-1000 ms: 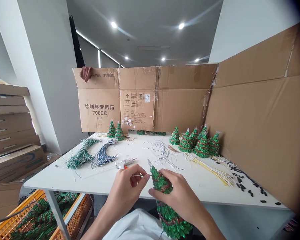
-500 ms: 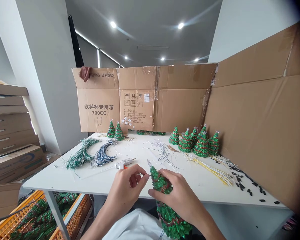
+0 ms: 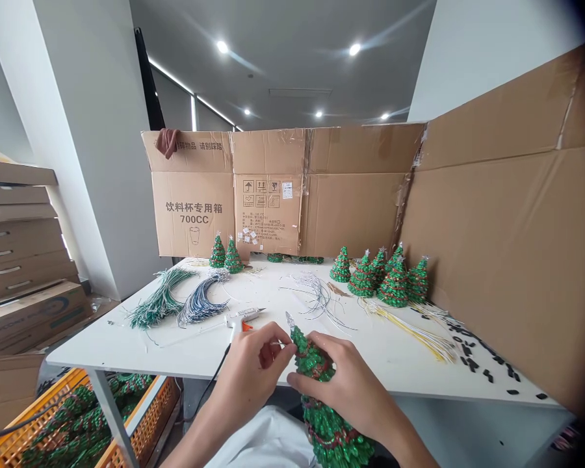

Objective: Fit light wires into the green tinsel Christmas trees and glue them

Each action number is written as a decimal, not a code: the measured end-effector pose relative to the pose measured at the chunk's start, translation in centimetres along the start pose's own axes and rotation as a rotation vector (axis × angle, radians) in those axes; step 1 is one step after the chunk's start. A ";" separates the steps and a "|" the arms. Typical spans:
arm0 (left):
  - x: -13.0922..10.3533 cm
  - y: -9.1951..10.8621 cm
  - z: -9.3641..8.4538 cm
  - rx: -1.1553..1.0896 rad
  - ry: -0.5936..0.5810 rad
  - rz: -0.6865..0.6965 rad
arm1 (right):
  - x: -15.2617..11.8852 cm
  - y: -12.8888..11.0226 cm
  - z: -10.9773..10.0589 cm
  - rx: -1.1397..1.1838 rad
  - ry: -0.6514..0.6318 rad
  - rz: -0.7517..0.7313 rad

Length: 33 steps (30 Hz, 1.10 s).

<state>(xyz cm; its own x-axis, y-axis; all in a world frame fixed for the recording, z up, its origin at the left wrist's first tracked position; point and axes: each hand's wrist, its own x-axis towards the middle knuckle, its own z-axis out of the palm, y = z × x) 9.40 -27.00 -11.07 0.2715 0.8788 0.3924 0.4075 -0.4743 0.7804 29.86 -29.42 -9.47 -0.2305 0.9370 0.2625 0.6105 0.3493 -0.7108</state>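
Note:
A green tinsel Christmas tree [image 3: 338, 432] with reddish garland and a clear, silvery tip leans in front of me, its top tilted left over the table edge. Around its upper part, my right hand [image 3: 341, 374] is closed, thumb on the near side and fingers behind. My left hand [image 3: 258, 364] pinches a thin wire-like strand close to the tree's left side, just below the tip. Most of that strand is hidden by the fingers. Beyond my left hand lies a white glue gun [image 3: 244, 318] with an orange trigger and a dark cord.
Bundles of green wires [image 3: 158, 302] and blue wires [image 3: 202, 299] lie left on the white table [image 3: 185, 351]. Finished-looking trees [image 3: 394, 279] stand back right, near yellow wires [image 3: 424, 335] and small black pieces [image 3: 468, 361]. Cardboard walls [image 3: 361, 208] enclose the back and right. An orange crate [image 3: 146, 416] holds more trees.
My left hand has shifted slightly right and down, still pinching beside the tree. The glue gun's cord now shows to the left of that hand. The right hand keeps its hold.

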 end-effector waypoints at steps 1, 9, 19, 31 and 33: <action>0.0 0.0 0.0 0.003 0.006 0.001 | 0.0 0.0 0.0 0.002 0.000 -0.003; -0.1 0.2 -0.3 0.007 0.049 0.014 | 0.1 0.1 -0.2 -0.007 0.011 -0.005; -0.2 0.0 -0.1 0.000 0.059 0.042 | 0.1 0.3 -0.3 -0.019 0.025 -0.010; 0.0 0.3 0.0 -0.006 0.030 0.032 | 0.0 0.2 -0.2 -0.021 0.023 -0.014; 0.0 0.3 0.0 -0.006 0.020 0.033 | 0.0 0.2 -0.2 -0.023 0.025 -0.019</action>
<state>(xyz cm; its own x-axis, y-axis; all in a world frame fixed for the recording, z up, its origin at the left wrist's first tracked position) 9.50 -27.20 -10.80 0.2674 0.8634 0.4279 0.3933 -0.5032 0.7695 30.13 -29.33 -9.51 -0.2237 0.9299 0.2920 0.6235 0.3667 -0.6904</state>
